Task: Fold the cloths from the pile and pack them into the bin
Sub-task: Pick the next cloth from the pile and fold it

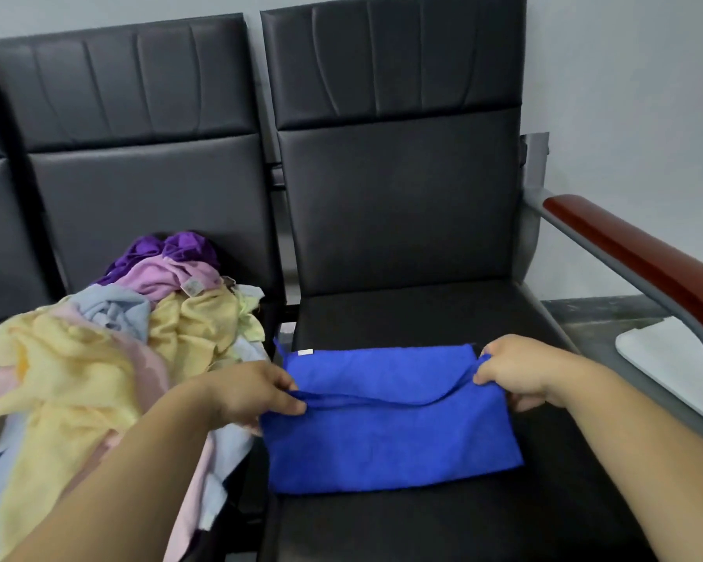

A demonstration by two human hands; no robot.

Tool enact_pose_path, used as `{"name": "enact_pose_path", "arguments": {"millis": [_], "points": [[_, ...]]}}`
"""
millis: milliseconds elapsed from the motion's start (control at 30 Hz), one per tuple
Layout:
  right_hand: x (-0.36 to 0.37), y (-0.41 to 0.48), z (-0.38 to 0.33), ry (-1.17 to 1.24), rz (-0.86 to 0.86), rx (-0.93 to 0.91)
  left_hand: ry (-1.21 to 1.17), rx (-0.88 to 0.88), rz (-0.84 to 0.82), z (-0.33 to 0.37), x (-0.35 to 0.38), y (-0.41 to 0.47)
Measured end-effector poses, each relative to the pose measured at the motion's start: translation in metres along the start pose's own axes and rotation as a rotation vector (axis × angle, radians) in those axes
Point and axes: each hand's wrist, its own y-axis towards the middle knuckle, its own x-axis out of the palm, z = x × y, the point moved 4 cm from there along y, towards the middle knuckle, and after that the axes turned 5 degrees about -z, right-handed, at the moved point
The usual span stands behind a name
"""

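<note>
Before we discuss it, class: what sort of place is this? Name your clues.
Probably a waiting room or office lobby, not a home: black padded seats joined in a row, a wood-topped metal armrest, and a plain wall behind. The blue cloth lies on one seat.

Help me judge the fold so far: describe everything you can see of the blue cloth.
The blue cloth is a bright, fuzzy, microfibre-looking rectangle lying on the black chair seat, partly folded, with a raised fold edge running across its middle. A small white tag sits near its far left corner. The left hand pinches the fold's left end, the right hand its right end.
</note>
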Motion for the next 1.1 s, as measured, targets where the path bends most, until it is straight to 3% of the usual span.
{"name": "enact_pose_path", "arguments": {"millis": [133, 300, 600, 767, 1100], "points": [[0.006, 0.007, 0.003, 0.081, 0.087, -0.028, -0.154, 0.038, 0.179, -0.007, -0.001, 0.02], [0.003, 0.017, -0.008, 0.005, 0.264, -0.136, -0.333, 0.103, 0.36, -0.012, -0.006, 0.036], [0.01, 0.051, -0.005, 0.006, 0.287, -0.128, -0.308, 0.019, 0.611, -0.019, -0.007, 0.066], [0.01, 0.073, 0.001, -0.067, 0.318, -0.073, -0.135, -0.027, 0.71, -0.021, -0.009, 0.08], [0.02, 0.085, -0.004, -0.278, 0.363, -0.027, -0.013, -0.041, 0.749, -0.021, -0.013, 0.093]]}}
